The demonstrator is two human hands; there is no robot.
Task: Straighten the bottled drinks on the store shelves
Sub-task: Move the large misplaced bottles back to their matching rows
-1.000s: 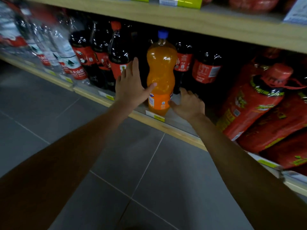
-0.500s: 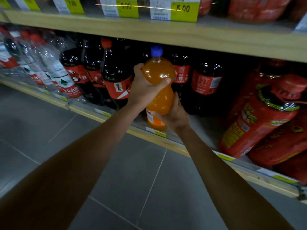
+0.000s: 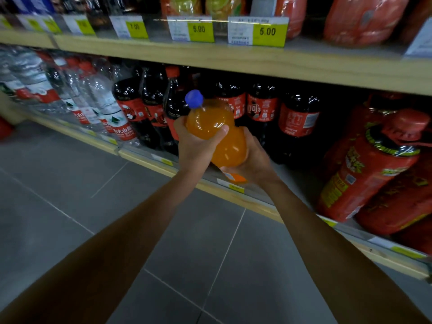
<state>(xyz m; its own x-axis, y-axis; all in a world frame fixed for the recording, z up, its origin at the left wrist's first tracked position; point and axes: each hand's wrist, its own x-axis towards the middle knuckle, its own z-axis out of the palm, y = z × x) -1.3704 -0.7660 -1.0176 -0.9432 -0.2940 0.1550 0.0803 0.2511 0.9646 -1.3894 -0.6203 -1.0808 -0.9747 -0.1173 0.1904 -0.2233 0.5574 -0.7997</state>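
Note:
A large orange soda bottle [image 3: 210, 122] with a blue cap is held off the bottom shelf [image 3: 257, 202], tilted toward me in front of the shelf's edge. My left hand [image 3: 196, 148] wraps its upper body, thumb across the front. My right hand [image 3: 254, 160] cups its lower part near the orange label. Behind it stand dark cola bottles [image 3: 297, 118] with red labels. To the left are clear water bottles [image 3: 105, 108].
Big red jugs [image 3: 374, 164] lean at the right end of the bottom shelf. The upper wooden shelf [image 3: 233, 59] carries yellow price tags [image 3: 268, 31] and more goods. Grey floor tiles [image 3: 70, 195] lie below.
Both hands closed on the orange bottle and lifted it off the shelf, tipping it toward me. The view rose, showing the upper shelf's price tags.

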